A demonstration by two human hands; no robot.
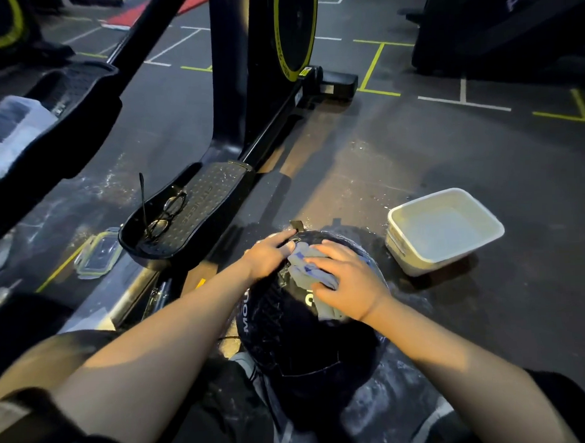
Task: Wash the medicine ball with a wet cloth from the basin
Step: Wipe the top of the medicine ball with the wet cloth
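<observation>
Right hand (346, 279) grip flat, fingers straight, pressing cloth (311, 270) onto medicine ball (299, 350) directly beneath. Left hand (269, 255) grip open, steadying. Basin (444, 229) nearer right hand.

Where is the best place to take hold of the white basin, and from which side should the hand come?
Probably the near-left rim of the white basin, approached from above on the ball's side. The basin sits upright and open on the floor, right of the medicine ball, so its raised rim is exposed; two hands would likely keep it level.
</observation>
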